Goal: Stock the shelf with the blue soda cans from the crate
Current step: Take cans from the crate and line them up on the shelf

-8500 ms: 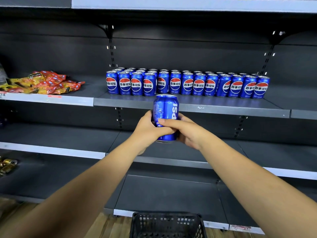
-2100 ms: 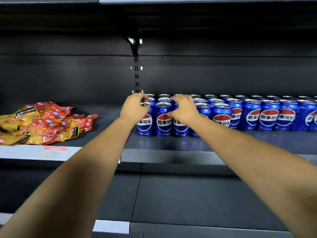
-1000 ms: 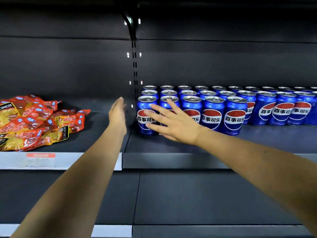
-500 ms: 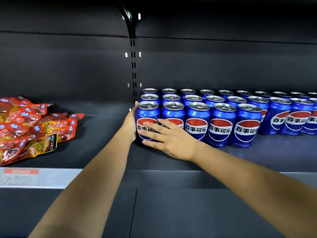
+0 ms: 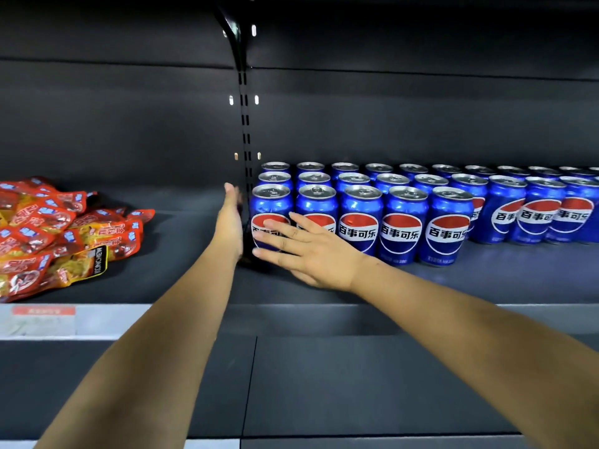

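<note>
Nearest to me, both forearms reach up and forward over the grey front lip of the shelf [image 5: 421, 314]. My right hand [image 5: 311, 251] is spread flat, fingers straight and fanned to the left, lying across the fronts of the two leftmost cans in the front row; it holds nothing, only presses or touches. My left hand [image 5: 229, 222] stands on edge just left of the block, fingers straight and together, palm facing the corner can [image 5: 271, 205]; whether the palm actually touches that can I cannot tell.

The blue soda cans [image 5: 402, 222] stand upright on the shelf, packed side by side in rows, red-white-blue logos facing me. At the left the block is three rows deep, the front row five cans wide; farther right the cans sit set back and run on to the frame's edge.

Off to the left on the same shelf, well apart from the cans, lies a loose heap of red and orange snack packets [image 5: 55, 234]. Behind everything, the dark back panel carries a slotted upright [image 5: 245, 131].
</note>
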